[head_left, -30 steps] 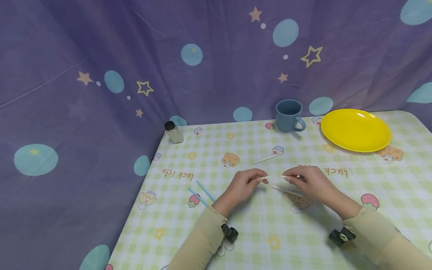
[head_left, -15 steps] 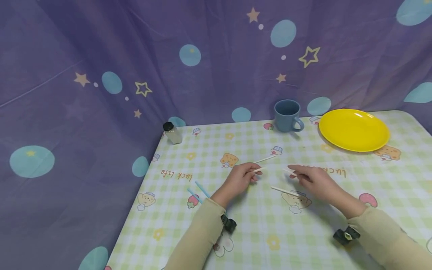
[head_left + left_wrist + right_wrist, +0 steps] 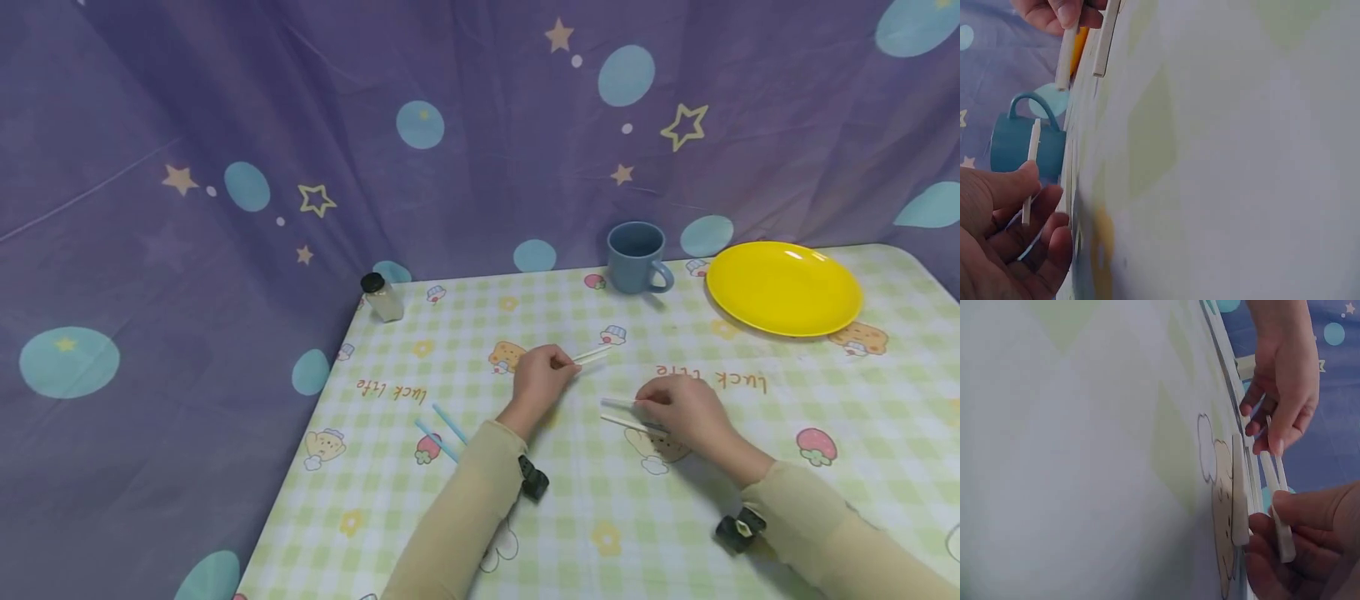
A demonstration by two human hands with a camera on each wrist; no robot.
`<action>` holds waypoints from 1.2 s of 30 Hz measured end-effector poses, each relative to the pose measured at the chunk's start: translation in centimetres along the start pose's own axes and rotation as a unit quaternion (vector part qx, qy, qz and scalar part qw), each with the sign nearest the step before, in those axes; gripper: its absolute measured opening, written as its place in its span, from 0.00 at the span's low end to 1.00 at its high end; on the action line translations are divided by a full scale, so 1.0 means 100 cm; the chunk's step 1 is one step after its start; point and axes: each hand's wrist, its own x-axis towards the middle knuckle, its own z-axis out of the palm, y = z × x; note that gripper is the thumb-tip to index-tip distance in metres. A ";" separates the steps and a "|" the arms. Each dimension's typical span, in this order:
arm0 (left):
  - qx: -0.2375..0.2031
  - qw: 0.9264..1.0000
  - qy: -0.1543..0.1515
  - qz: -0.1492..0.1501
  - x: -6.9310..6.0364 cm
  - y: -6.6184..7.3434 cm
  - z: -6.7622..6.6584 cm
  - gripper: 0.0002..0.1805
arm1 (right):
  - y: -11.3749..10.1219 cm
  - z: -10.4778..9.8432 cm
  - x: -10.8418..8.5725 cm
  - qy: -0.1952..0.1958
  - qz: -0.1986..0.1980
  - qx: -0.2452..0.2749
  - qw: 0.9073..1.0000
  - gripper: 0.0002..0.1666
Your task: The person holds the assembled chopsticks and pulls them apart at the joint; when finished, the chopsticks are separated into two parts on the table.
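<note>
In my left hand (image 3: 542, 379), a thin white stick (image 3: 1034, 142) is pinched between thumb and fingers, close beside another white stick (image 3: 591, 354) near the middle of the table. Whether these two touch cannot be told. My right hand (image 3: 686, 408) pinches a white stick (image 3: 1269, 470) of similar size, its free end pointing left. Just below it, a further white stick (image 3: 1239, 487) lies on the cloth, partly hidden in the head view by the right fingers. Two light blue sticks (image 3: 435, 439) lie left of my left forearm, their near ends hidden by the sleeve.
Toward the back stand a blue mug (image 3: 636, 258) and, right of it, a yellow plate (image 3: 783, 289). A small black-lidded jar (image 3: 382, 298) is at the back left corner. Checked cloth (image 3: 562, 533) covers the table; a purple curtain (image 3: 480, 183) hangs behind.
The two held sticks, nearly end to end at first, are now apart. My left hand has moved away toward the far stick; my right hand has come lower, nearer the stick in front of it.
</note>
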 end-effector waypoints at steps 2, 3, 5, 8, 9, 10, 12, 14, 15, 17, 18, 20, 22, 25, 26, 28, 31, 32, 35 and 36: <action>0.009 1.000 -0.002 -0.007 0.002 0.002 0.002 0.08 | 0.000 0.003 0.001 -0.011 0.024 -0.001 1.000 0.03; 0.011 1.000 -0.004 -0.012 0.003 0.003 0.003 0.08 | 0.000 0.004 0.002 -0.016 0.032 -0.001 0.999 0.04; 0.015 1.000 -0.006 -0.023 0.005 0.004 0.004 0.08 | 0.000 0.005 0.002 -0.025 0.044 0.002 0.999 0.05; 0.019 0.999 -0.008 -0.037 0.007 0.006 0.006 0.09 | 0.001 0.007 0.003 -0.035 0.054 0.008 0.998 0.06; 0.020 0.999 -0.008 -0.040 0.008 0.007 0.007 0.09 | 0.001 0.007 0.003 -0.038 0.056 0.009 0.998 0.06; 0.023 0.999 -0.006 -0.042 0.009 0.007 0.008 0.10 | 0.002 0.007 0.003 -0.042 0.057 0.010 0.997 0.06; 0.026 0.999 -0.001 -0.042 0.010 0.007 0.009 0.10 | 0.002 0.007 0.002 -0.048 0.059 0.011 0.997 0.07; 0.029 0.999 0.005 -0.039 0.011 0.006 0.010 0.11 | 0.001 0.008 0.002 -0.053 0.061 0.010 0.997 0.07; 0.028 0.999 0.007 -0.038 0.012 0.006 0.011 0.11 | 0.001 0.008 0.002 -0.055 0.062 0.009 0.997 0.06; 0.032 0.999 0.010 -0.036 0.013 0.006 0.011 0.12 | 0.001 0.008 0.002 -0.060 0.062 0.009 0.996 0.06; 0.034 0.999 0.011 -0.036 0.014 0.006 0.012 0.12 | 0.001 0.008 0.002 -0.062 0.062 0.008 0.996 0.06; 0.041 0.998 0.013 -0.036 0.015 0.006 0.012 0.12 | 0.000 0.007 0.002 -0.064 0.060 0.005 0.996 0.05; 0.050 0.998 0.014 -0.037 0.017 0.006 0.013 0.12 | 0.000 0.006 0.002 -0.066 0.055 0.006 0.996 0.05; 0.058 0.997 0.016 -0.042 0.018 0.006 0.013 0.12 | 0.000 0.005 0.001 -0.070 0.049 0.008 0.996 0.04; 0.062 0.997 0.017 -0.044 0.018 0.007 0.013 0.13 | 0.000 0.004 0.001 -0.073 0.047 0.009 0.996 0.04; 0.070 0.996 0.017 -0.050 0.020 0.008 0.014 0.13 | -0.001 0.003 0.000 -0.079 0.046 0.010 0.996 0.04; 0.090 0.994 0.017 -0.059 0.021 0.010 0.015 0.14 | -0.001 0.002 0.000 -0.085 0.046 0.010 0.995 0.04; 0.095 0.993 0.016 -0.062 0.021 0.010 0.016 0.14 | -0.001 0.002 -0.001 -0.087 0.045 0.009 0.995 0.04; 0.108 0.992 0.018 -0.068 0.022 0.011 0.017 0.15 | 0.000 0.002 -0.001 -0.087 0.041 0.007 0.995 0.05; 0.109 0.992 0.019 -0.068 0.022 0.011 0.017 0.15 | 0.000 0.001 -0.001 -0.088 0.041 0.008 0.995 0.05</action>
